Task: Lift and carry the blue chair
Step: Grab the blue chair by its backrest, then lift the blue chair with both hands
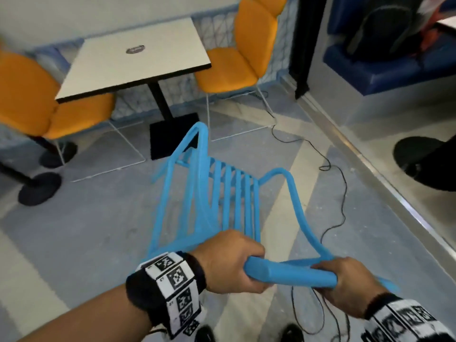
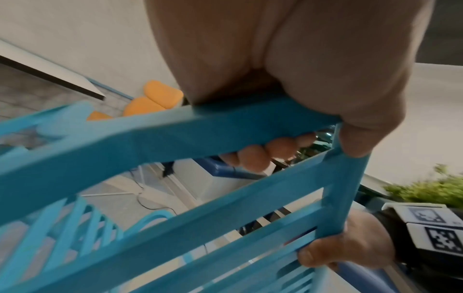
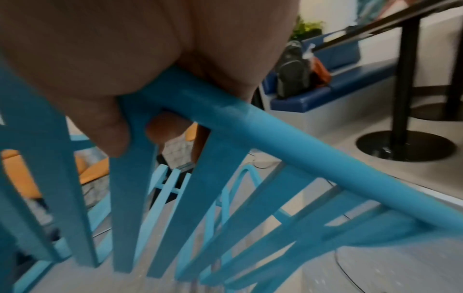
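Note:
The blue chair (image 1: 222,193), with slatted back and curved arms, tilts away from me over the grey floor. Whether its legs touch the floor cannot be told. My left hand (image 1: 232,262) grips the left end of its top rail (image 1: 288,272), and my right hand (image 1: 345,285) grips the right end. In the left wrist view the left hand (image 2: 288,79) wraps over the rail (image 2: 175,134), its fingertips (image 2: 253,156) curled underneath, and the right hand (image 2: 350,243) shows lower right. In the right wrist view the right hand (image 3: 125,69) clasps the rail (image 3: 250,128) above the slats.
Straight ahead stands a white square table (image 1: 138,53) on a black pedestal base (image 1: 172,134), with orange chairs (image 1: 227,67) on either side. A black cable (image 1: 343,193) snakes over the floor at right. A blue bench (image 1: 394,67) and a round table base (image 1: 417,151) lie farther right.

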`<state>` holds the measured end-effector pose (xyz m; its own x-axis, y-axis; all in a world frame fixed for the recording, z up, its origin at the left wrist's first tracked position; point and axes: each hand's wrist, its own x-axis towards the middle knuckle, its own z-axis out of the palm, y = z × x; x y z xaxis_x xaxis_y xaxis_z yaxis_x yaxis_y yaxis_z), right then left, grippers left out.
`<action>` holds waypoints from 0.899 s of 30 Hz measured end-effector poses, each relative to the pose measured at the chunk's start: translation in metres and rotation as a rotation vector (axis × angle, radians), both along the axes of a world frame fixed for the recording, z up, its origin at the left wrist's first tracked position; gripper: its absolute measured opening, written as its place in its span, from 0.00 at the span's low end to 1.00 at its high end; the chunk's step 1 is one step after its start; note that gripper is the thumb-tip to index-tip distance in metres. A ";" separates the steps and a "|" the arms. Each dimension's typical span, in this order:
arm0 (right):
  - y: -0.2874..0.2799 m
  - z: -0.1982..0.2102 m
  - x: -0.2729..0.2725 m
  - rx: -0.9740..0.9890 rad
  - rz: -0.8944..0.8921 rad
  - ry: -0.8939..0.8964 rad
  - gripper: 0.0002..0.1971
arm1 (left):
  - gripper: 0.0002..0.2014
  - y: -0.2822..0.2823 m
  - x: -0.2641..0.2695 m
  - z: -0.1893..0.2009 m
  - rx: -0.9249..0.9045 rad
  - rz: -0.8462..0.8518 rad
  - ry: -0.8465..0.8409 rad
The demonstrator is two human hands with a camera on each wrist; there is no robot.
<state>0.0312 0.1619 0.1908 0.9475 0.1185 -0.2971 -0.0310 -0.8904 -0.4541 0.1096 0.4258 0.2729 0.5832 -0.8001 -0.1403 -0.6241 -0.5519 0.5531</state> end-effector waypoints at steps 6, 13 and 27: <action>0.122 0.044 0.023 -0.138 0.189 0.083 0.17 | 0.11 0.138 -0.021 0.007 -0.053 0.056 0.011; 0.276 0.057 0.034 -0.184 0.357 0.068 0.12 | 0.10 0.298 -0.048 -0.002 0.021 0.406 0.059; 0.464 0.025 0.034 -0.181 0.564 0.076 0.08 | 0.16 0.374 -0.068 -0.051 0.746 0.448 -0.130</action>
